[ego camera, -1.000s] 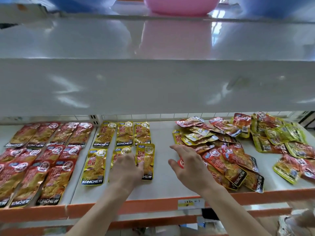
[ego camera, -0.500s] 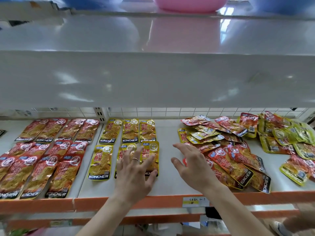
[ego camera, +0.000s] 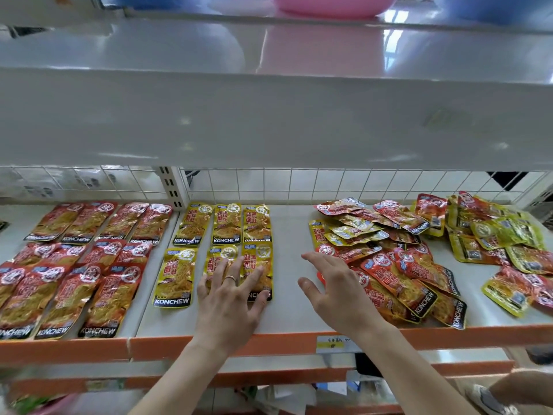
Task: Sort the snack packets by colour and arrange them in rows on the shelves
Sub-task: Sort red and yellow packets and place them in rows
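Head view looks down on a white shelf (ego camera: 290, 235) edged by an orange front rail (ego camera: 269, 342). Both bare forearms cross over the rail from below, near its middle.

The left hand (ego camera: 229, 304) lies palm down just behind the rail. Its fingers are straight and fanned apart, with a ring (ego camera: 230, 278) on one of them. The fingertips rest flat on two of the yellow packets (ego camera: 257, 259) in the row nearer the rail, and the thumb lies against the lower corner of the rightmost one. It curls round nothing.

The right hand (ego camera: 338, 298) reaches in behind the rail just right of the left one. It is palm down with fingers spread and relaxed, holding nothing; whether it touches the shelf I cannot tell. Its far side lies at the edge of a mixed heap (ego camera: 398, 265) of red and yellow packs, behind the rail's right part.

The yellow packets, six in all, sit in two rows of three behind the rail's middle. Red packets (ego camera: 77, 265) lie in rows behind its left end.
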